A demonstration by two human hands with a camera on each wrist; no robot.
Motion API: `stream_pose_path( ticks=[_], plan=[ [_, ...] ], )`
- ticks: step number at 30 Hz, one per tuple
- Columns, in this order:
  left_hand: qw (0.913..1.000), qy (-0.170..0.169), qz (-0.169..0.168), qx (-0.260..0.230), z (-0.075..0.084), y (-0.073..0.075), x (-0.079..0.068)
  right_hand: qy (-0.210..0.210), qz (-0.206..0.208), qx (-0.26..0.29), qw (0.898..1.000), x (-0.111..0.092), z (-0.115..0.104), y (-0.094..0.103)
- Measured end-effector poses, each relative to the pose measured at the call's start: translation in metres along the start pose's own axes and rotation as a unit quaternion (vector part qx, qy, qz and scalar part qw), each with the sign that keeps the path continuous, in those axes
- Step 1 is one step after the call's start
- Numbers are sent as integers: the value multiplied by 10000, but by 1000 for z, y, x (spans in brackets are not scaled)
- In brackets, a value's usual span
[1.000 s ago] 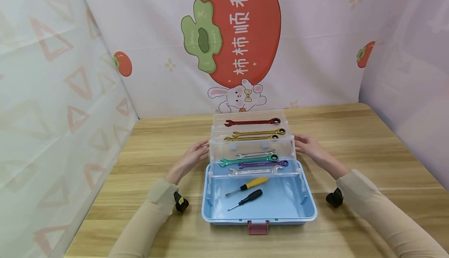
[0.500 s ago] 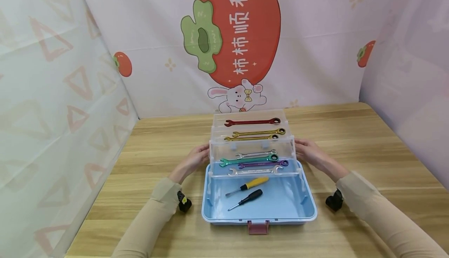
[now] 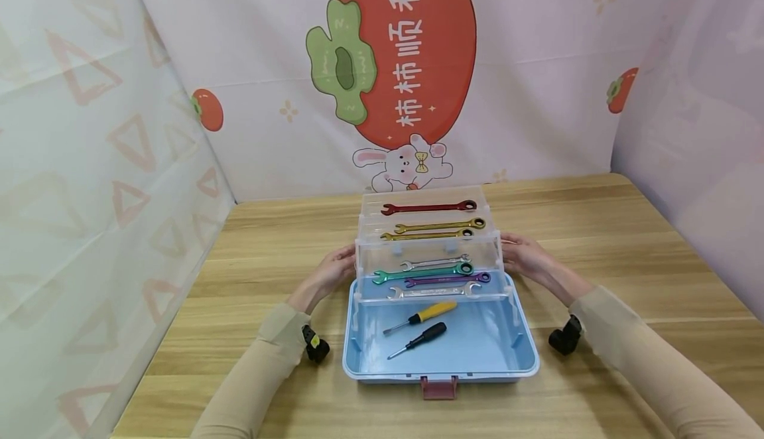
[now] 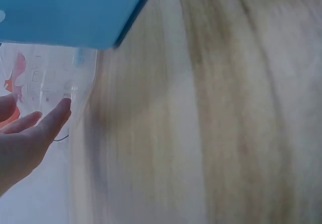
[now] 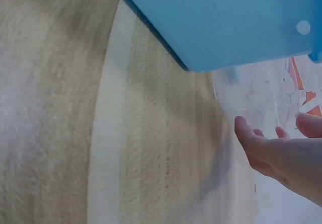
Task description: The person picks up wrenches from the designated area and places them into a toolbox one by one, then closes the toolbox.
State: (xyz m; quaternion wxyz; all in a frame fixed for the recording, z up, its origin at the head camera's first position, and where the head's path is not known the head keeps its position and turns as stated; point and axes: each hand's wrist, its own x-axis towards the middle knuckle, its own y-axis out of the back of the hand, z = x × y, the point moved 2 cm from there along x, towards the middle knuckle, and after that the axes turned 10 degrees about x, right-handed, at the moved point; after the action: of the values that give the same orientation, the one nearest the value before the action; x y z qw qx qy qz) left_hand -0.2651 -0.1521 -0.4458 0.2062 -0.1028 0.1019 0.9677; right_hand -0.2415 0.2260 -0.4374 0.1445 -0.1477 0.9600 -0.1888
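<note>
A light blue toolbox [image 3: 477, 346] stands open, its clear stepped trays [image 3: 489, 253] raised at the back. My left hand [image 3: 335, 270] is at the left side of these trays, fingers extended. At their right side is my right hand [image 3: 525, 256], its fingertips partly hidden behind the clear plastic. Both wrist views show fingers spread close to the clear lid [image 4: 45, 78]. A red wrench [image 3: 430, 208] lies on the top level, gold wrenches [image 3: 438, 226] below it. Lower down are a green wrench [image 3: 424, 272], a purple wrench [image 3: 447, 280] and silver wrenches [image 3: 432, 291].
In the blue base lie a yellow-handled screwdriver [image 3: 436, 310] and a black-handled screwdriver [image 3: 431, 333]. A pink latch [image 3: 439, 388] hangs at the box's front. The box stands on a wooden table [image 3: 286, 227], with printed cloth [image 3: 537, 94] behind and at both sides.
My left hand has shifted slightly toward the trays and its fingers sit closer to their side. My right hand has moved only a little. The toolbox and tools have stayed put.
</note>
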Motion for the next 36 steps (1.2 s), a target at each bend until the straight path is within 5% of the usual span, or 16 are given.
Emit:
stream_pose_path(
  ticks=[14,25,36],
  plan=[
    [9992,-167,129,-335,-2,1,0,168,-24,295,9994,-2,-3,-1],
    [9923,-988,134,-736,8,1,-7,733,-159,85,9971,-6,-7,-2],
    [9861,-1365,458,-826,14,-1,-15,1289,-325,-308,9907,-15,-11,-5]
  ],
)
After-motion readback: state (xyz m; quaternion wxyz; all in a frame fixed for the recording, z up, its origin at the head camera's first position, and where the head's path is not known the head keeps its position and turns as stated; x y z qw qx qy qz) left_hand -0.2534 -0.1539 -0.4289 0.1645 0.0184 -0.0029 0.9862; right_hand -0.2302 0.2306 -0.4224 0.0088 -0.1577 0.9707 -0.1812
